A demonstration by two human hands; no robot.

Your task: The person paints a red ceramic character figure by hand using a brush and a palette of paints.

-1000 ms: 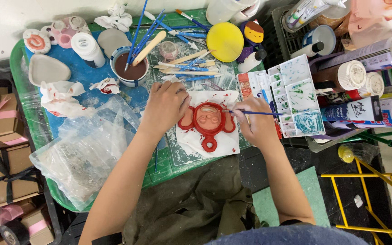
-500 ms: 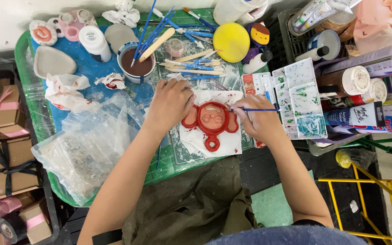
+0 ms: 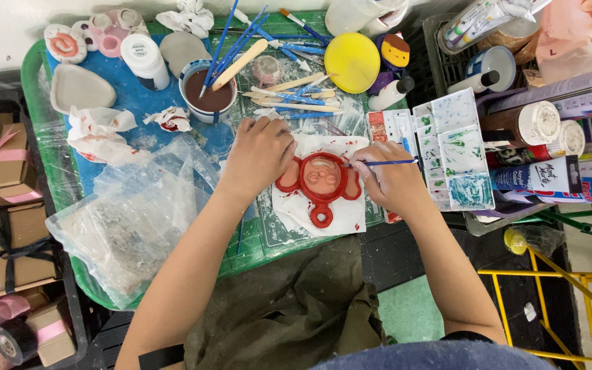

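Observation:
A flat clay figure with a red outline and a pale face lies on a white paper sheet on the green cutting mat. My left hand rests flat on the figure's left edge, holding it down. My right hand grips a thin blue paintbrush, its tip touching the figure's right side.
A cup of brown water with brushes stands behind the figure. A paint palette lies to the right, paint tubes and bottles beyond it. A crumpled clear plastic bag covers the left. Yellow lid, loose brushes, cardboard boxes.
Both hands stay on the figure; the brush tip has shifted only slightly along its right side. The camera view has moved a little.

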